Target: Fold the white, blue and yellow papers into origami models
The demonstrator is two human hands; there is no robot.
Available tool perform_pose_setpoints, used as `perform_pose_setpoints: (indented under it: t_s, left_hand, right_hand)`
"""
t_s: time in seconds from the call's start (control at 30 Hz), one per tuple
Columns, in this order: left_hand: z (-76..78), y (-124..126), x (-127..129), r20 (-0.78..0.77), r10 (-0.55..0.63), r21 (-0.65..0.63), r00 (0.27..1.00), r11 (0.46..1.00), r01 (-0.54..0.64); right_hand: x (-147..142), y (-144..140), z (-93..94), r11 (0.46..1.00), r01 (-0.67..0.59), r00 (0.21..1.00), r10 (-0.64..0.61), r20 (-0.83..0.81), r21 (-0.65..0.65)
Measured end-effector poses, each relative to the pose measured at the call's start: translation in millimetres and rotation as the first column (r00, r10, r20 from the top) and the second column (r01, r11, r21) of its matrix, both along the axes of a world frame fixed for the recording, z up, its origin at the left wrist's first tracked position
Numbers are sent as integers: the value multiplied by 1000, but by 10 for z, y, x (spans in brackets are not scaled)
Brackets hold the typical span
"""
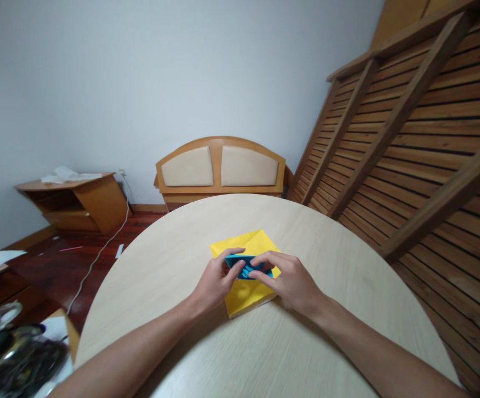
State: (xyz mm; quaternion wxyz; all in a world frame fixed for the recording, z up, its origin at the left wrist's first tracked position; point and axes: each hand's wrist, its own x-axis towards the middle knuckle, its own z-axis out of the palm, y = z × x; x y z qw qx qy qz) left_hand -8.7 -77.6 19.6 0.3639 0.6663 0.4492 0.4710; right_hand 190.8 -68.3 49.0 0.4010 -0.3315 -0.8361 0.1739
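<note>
The small folded piece of bright blue paper point(246, 270) is probably very light, firmer along its creases and easily crumpled, so a gentle pinch at its edges should suit it best. It is over the flat, creased yellow paper point(244, 299) on the round, pale wood-grain surface point(152, 265); whether the two papers touch is unclear. The left hand point(217, 281) grips its left end, and the right hand point(290, 276), fingers curled, pinches its right part.
</note>
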Motion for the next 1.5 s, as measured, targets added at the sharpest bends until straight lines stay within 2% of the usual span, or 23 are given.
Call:
perform_pose_setpoints:
  t_s: [0.27,0.37,0.47,0.53,0.8,1.2,1.5]
  left_hand:
    - [31,-10,-16,-80,-7,53,997,999,12]
    - [48,-22,-8,-127,21,82,992,997,-11]
    - [58,-39,12,-149,34,80,988,997,-22]
    - [63,-49,24,-140,24,67,990,998,-15]
    - [87,-60,48,-96,-49,51,994,997,54]
    - [73,-49,46,-27,-50,-23,998,999,49]
    - [81,-18,17,-37,36,27,999,999,-35]
  right_hand:
    - [32,-8,47,998,-62,998,62,30,11]
    - [18,-22,35,992,-66,989,51,138,103]
    - [-11,-42,13,971,-38,973,-18,229,236]
    - [-33,-58,9,962,2,969,-69,238,272]
    - [-81,-76,-4,983,103,969,-133,207,151]
    - [-95,-73,-24,985,170,985,-171,18,9]
    - [-108,-58,-57,988,137,989,-133,-61,72]
